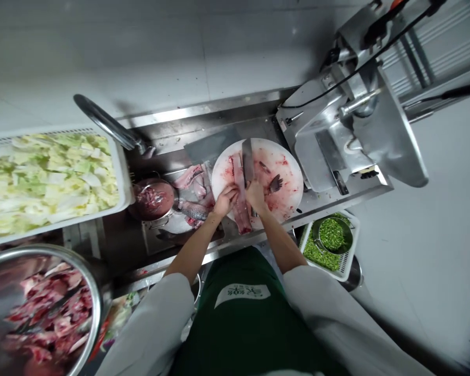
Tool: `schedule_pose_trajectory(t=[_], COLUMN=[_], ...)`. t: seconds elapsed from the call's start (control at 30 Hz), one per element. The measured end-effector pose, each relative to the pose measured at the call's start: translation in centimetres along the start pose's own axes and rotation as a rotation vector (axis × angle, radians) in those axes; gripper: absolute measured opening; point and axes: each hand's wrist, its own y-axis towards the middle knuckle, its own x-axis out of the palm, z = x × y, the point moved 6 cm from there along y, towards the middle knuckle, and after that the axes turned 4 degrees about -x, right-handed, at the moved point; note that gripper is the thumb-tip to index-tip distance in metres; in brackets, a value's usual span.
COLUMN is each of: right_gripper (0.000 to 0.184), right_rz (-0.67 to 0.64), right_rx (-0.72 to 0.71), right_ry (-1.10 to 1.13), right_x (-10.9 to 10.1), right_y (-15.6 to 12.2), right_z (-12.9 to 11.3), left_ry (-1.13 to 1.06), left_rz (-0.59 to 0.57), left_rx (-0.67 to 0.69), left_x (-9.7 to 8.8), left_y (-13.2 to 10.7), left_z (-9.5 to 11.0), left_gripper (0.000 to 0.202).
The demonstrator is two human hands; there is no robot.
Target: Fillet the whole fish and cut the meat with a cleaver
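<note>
On the round white chopping board (292, 162), smeared with blood, lies a long pale pink fish fillet (242, 214). My left hand (226, 200) has its fingers bent against the left edge of the fillet and grips it. Wrapped round the handle of a kitchen knife (247, 156) is my right hand (254, 196). The broad blade points away from me, along the fillet's right side. A cut-off fish tail (275, 184) and a small dark scrap (264, 167) rest on the right half of the board.
Left of the board are fish pieces (195, 210), a pot of reddish liquid (154, 200) and a tap (105, 122). Farther left stand a crate of chopped cabbage (123, 177) and a steel bowl of meat (96, 308). A slicing machine (317, 156) and chopped greens (331, 235) are at right.
</note>
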Motion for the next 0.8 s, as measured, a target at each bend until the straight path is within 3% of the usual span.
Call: schedule_pose_trajectory(t=[0.1,0.27,0.37,0.5,0.6,0.67,0.73,0.8], right_gripper=[0.045,0.031,0.025,0.025,0.035,0.044,0.049,0.049], right_rz=[-0.014,0.066,0.13,0.221,0.228,0.244,0.263,0.285], right_rx=[0.03,0.086,0.049,0.145,0.285,0.323,0.36,0.401], right_ry=[0.07,0.168,0.324,0.519,0.647,0.699,0.746,0.783], right_x=[-0.6,-6.2,-9.3,-12.1,-12.8,-13.1,-13.3,-13.5], right_y=[1.2,3.8,3.8,0.4,-3.8,-6.8,-9.6,-11.9], right_z=[1.9,7.5,10.4,15.6,20.0,22.3,24.2,25.6], left_ry=[0.004,0.045,0.107,0.106,0.118,0.127,0.084,0.014], left_rz=[-0.027,-0.084,-0.091,-0.125,-0.05,-0.008,-0.081,-0.223], left_rx=[-0.038,-0.075,-0.088,-0.166,-0.331,-0.402,-0.339,-0.199], left_x=[0.0,-0.3,0.2,4.9,9.7,12.4,14.7,16.3], left_y=[0.4,1.0,0.8,2.2,5.8,8.6,10.5,10.8], left_z=[0.2,0.5,1.4,3.7,4.6,4.9,5.5,6.4], left_gripper=[0.033,0.028,0.025,0.029,0.072,0.088,0.077,0.058])
